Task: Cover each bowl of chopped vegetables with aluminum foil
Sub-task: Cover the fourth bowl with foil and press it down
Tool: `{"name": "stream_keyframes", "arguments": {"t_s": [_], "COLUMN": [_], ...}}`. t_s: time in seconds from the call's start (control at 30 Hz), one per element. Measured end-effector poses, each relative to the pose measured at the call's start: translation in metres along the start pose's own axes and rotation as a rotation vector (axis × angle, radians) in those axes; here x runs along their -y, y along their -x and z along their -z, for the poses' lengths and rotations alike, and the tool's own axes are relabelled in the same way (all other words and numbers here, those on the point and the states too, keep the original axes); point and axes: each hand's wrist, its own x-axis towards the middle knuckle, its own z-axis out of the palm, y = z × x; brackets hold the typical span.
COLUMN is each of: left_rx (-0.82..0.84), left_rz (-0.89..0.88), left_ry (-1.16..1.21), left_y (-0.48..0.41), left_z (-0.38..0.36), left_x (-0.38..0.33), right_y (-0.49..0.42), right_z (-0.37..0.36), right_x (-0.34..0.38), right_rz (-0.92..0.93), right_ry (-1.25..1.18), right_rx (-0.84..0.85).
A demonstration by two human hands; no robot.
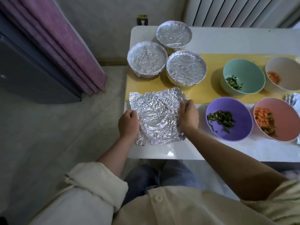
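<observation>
A crinkled sheet of aluminum foil (156,115) lies over a bowl at the table's near left corner; the bowl under it is hidden. My left hand (129,124) grips the foil's left edge and my right hand (189,115) grips its right edge. Three foil-covered bowls stand behind: one at the back (174,34), one at the left (147,58), one to the right (186,68). Uncovered to the right are a purple bowl (243,111) with chopped greens, a pink bowl (285,114) with carrot and greens, a mint bowl (248,73) with greens and a beige bowl (285,69) with carrot.
The white table (211,148) carries a yellow mat (146,83) under the bowls. More foil (293,99) lies at the right edge. A purple curtain (65,46) and a dark cabinet (32,70) stand left of the table; a radiator (235,10) is behind it.
</observation>
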Motion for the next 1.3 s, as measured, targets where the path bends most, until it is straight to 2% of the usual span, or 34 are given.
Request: {"name": "stream_keyframes", "arguments": {"t_s": [0.13, 0.27, 0.53, 0.67, 0.8, 0.9, 1.0, 1.07, 1.1, 1.2, 1.3], "left_rx": [-0.042, -0.046, 0.115, 0.145, 0.148, 0.068, -0.148, -0.296, -0.32, -0.217, -0.101], "left_rz": [-0.057, -0.097, 0.026, 0.056, 0.037, -0.015, -0.057, -0.24, -0.354, -0.634, -0.636], "left_ry": [-0.026, 0.051, 0.286, 0.302, 0.282, 0.181, 0.032, -0.054, -0.099, -0.236, -0.287], "left_y": [-0.009, -0.012, -0.02, -0.023, -0.027, -0.027, -0.019, -0.012, -0.01, -0.005, -0.006], "left_z": [-0.009, -0.017, -0.027, -0.031, -0.032, -0.03, -0.024, -0.018, -0.018, -0.027, -0.039], "left_x": [0.006, 0.02, 0.03, 0.037, 0.042, 0.044, 0.037, 0.026, 0.021, 0.008, 0.008], "right_y": [-0.006, -0.013, -0.024, -0.026, -0.026, -0.023, -0.013, -0.006, -0.004, -0.002, -0.003], "right_z": [-0.002, -0.007, -0.013, -0.009, -0.006, 0.0, 0.007, 0.01, 0.01, 0.003, -0.011], "right_x": [-0.001, -0.007, -0.017, -0.017, -0.017, -0.013, -0.008, -0.01, -0.012, -0.009, -0.007], "right_rz": [0.024, -0.017, -0.238, -0.323, -0.333, -0.25, -0.125, 0.109, 0.256, 0.581, 0.636], "right_ry": [-0.038, -0.104, -0.429, -0.51, -0.533, -0.478, -0.432, -0.245, -0.143, -0.002, 0.034], "right_rx": [-0.015, 0.03, 0.213, 0.274, 0.311, 0.263, 0.2, 0.11, 0.061, 0.024, 0.106]}}
